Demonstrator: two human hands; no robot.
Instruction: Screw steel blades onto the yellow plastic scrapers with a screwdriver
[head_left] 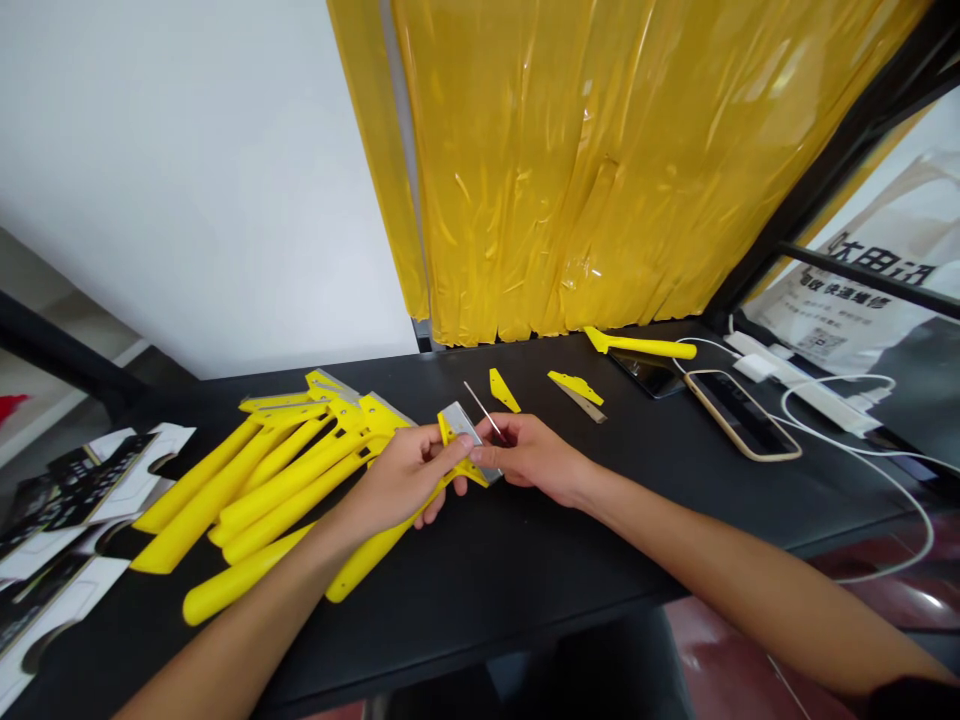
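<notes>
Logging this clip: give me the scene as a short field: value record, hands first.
left hand: fingers around a yellow scraper, metal-edged head up
right hand: fingers on a thin metal rod, close to the scraper head
surface: black table
left side: pile of yellow scrapers; printed packaging beside it
beyond hands: two loose yellow plates, grey strip
right side: tan-cased phone, white power strip
backdrop: yellow plastic sheeting
</notes>
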